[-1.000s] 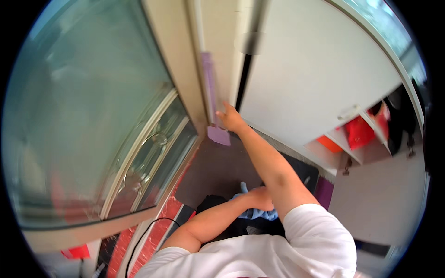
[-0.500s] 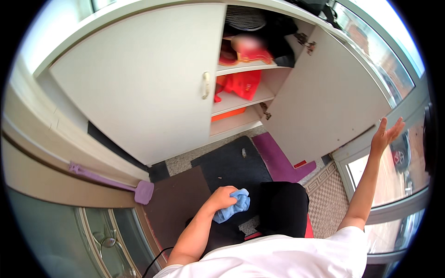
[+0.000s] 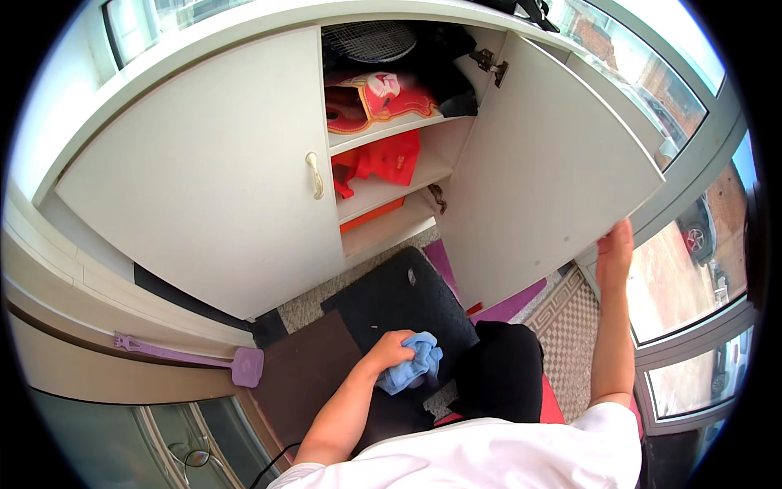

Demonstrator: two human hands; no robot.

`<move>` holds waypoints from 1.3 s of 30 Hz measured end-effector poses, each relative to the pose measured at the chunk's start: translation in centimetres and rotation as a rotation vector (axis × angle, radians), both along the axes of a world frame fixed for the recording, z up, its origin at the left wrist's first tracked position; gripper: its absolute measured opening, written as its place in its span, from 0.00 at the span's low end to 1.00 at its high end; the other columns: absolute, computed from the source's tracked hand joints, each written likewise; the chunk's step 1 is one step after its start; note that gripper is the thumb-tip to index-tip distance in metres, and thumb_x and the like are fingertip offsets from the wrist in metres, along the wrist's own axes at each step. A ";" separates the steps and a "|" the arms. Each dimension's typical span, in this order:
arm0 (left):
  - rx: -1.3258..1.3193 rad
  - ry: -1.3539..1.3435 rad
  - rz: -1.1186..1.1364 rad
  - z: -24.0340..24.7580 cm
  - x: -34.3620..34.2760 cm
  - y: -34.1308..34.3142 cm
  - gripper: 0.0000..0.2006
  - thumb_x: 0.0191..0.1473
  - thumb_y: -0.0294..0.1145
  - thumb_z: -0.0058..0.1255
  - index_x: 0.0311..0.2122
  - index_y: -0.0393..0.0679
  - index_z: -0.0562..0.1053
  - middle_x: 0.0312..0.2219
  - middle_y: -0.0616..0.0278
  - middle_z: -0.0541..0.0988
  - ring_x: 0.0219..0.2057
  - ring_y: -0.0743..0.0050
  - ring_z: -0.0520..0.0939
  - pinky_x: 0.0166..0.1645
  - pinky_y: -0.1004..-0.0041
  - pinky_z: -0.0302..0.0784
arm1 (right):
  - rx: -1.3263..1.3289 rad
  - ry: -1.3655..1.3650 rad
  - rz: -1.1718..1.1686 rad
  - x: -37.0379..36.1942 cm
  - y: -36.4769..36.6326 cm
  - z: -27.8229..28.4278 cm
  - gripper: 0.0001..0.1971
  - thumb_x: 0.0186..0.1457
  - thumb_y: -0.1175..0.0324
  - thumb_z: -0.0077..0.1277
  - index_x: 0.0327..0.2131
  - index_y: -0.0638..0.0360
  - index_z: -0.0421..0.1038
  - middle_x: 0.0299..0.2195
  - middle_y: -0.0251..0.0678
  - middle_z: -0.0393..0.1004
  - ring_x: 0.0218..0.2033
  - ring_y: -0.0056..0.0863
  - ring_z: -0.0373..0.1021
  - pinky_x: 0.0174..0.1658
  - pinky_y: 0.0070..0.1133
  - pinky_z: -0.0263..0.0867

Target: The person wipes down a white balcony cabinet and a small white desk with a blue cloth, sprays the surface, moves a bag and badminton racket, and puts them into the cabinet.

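My left hand (image 3: 393, 350) is closed around a crumpled blue cloth (image 3: 413, 363), held low over the floor near my knee. On the right, my right hand (image 3: 615, 247) grips the free edge of a white cabinet door (image 3: 546, 179), its fingers partly hidden at the edge. This door stands open, its inner face and hinges showing. The other white door (image 3: 204, 171), with a pale handle (image 3: 314, 175), is closed. Inside the cabinet, a red and gold printed item (image 3: 387, 102) lies on the upper shelf, and red fabric or a bag (image 3: 383, 163) on the one below.
A racket (image 3: 371, 41) and dark items fill the cabinet's top. An orange item (image 3: 371, 217) lies at its bottom. Dark mats (image 3: 391, 289) and a patterned mat (image 3: 562, 342) cover the floor. A purple long-handled swatter (image 3: 247, 367) leans at left; windows (image 3: 692, 277) line the right.
My right hand has come inward from open air beside the window to the door's edge. The open door has swung slightly toward closing. The view has shifted; my left hand still holds the cloth.
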State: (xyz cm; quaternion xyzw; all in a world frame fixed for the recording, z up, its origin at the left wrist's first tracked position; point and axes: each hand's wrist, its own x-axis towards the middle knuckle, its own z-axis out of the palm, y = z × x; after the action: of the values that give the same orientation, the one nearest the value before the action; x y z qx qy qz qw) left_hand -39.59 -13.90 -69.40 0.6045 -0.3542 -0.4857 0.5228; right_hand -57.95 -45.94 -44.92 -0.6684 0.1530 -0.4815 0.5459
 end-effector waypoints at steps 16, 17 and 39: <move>-0.324 0.518 0.789 16.7 -1.1 -0.2 0.21 0.35 0.22 0.46 0.41 0.31 0.71 0.33 0.57 0.77 0.35 0.69 0.78 0.43 0.71 0.73 | -0.492 0.451 0.749 10.6 8.6 -2.7 0.43 0.46 0.48 0.54 0.60 0.58 0.47 0.61 0.50 0.42 0.62 0.47 0.42 0.61 0.36 0.40; -0.366 0.543 0.757 19.9 -0.9 -1.0 0.20 0.34 0.21 0.47 0.40 0.30 0.71 0.34 0.57 0.76 0.35 0.68 0.78 0.44 0.72 0.72 | -0.372 0.458 0.762 9.5 8.3 -2.0 0.46 0.44 0.46 0.55 0.60 0.58 0.44 0.61 0.51 0.40 0.62 0.46 0.40 0.61 0.36 0.39; -0.206 -0.526 0.727 46.6 13.8 -21.9 0.16 0.48 0.24 0.42 0.45 0.37 0.69 0.47 0.56 0.70 0.47 0.69 0.70 0.49 0.75 0.65 | 0.383 -0.201 0.357 16.7 -8.0 28.5 0.17 0.49 0.76 0.52 0.45 0.62 0.64 0.41 0.34 0.69 0.42 0.24 0.66 0.46 0.23 0.63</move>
State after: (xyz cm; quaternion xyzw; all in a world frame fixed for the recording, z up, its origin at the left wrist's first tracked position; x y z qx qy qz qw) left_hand -25.79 -35.77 -22.79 0.7371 -0.2865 -0.0631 0.6089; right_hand -41.23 -53.92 -16.43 -0.5184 0.0662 -0.4039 0.7508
